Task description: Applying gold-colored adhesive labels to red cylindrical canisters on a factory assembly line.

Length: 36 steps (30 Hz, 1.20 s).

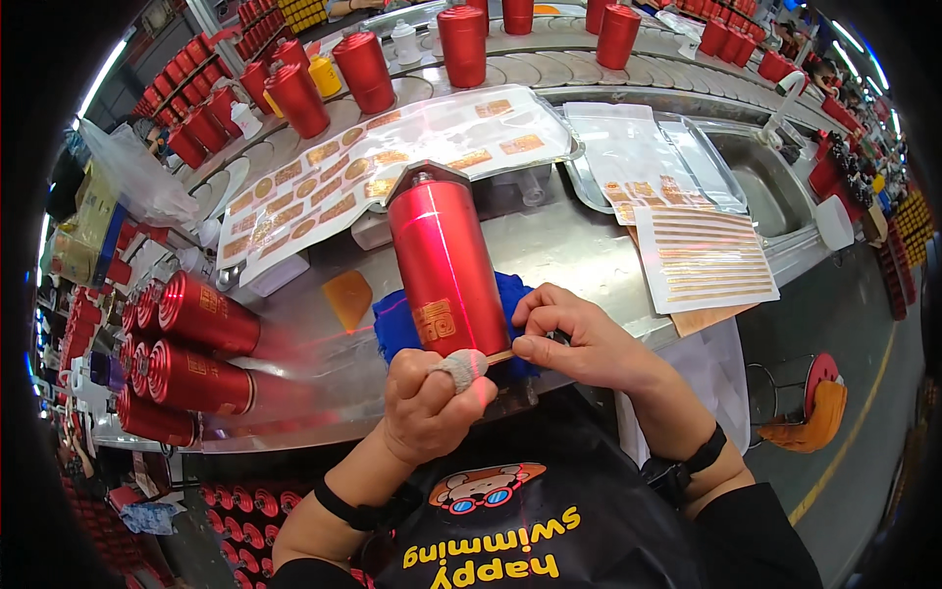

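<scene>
Left hand (pixel 427 407): fingers curled, one digit with a grey wrap (pixel 461 370) up at the near end of the red cylinder (pixel 446 260); can't tell if it grips anything. Right hand (pixel 579 339): thumb and forefinger pinched on a thin gold strip (pixel 501 356) at the cylinder's near rim, other fingers loosely bent. Cylinder lies just ahead of both hands, long side pointing away, gold emblem (pixel 435 320) near the left hand. Blue cloth (pixel 392 322) under it, showing on both sides. Left of left hand: more red cylinders (pixel 206 314) piled on their sides on the metal table (pixel 579 260). Orange pad (pixel 347 298) ahead-left of left hand. Ahead-right of right hand: gold-striped sheet (pixel 706 257), sink (pixel 760 182) beyond. Past the cylinder: gold label sheets (pixel 422 128), then conveyor (pixel 535 67) with upright red containers (pixel 463 44).
</scene>
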{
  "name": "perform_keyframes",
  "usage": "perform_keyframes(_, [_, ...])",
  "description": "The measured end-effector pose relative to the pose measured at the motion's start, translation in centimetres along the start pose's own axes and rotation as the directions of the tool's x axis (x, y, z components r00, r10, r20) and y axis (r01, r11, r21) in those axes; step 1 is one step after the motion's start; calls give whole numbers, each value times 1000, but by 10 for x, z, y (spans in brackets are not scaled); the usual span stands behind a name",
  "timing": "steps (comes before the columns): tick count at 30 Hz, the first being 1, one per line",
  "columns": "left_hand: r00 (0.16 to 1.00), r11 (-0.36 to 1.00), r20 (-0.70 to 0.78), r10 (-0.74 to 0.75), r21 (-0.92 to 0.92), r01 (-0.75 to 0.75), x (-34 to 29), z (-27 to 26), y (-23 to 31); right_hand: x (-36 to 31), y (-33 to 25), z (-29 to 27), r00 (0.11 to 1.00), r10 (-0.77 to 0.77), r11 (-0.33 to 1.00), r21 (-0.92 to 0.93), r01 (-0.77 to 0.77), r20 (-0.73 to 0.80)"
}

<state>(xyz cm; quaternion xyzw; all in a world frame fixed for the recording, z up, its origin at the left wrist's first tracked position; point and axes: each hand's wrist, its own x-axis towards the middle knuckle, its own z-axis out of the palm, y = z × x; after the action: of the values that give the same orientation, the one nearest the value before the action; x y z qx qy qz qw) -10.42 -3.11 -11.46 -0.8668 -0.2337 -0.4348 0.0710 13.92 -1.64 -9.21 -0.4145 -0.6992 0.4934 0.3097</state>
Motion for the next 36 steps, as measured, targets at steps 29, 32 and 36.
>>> perform_keyframes(29, [1000,999,15,-9,-45,9,-3,2,-3,3,-4,3,1000,-12,1000,-26,12,-13])
perform_keyframes(32, [988,992,-86,-128,-21,127,-17,5,3,4,-4,4,1000,-15,999,-31,15,9])
perform_keyframes(36, [998,998,-14,-62,-7,62,-2,2,2,3,-1,3,999,-34,998,-46,33,-11])
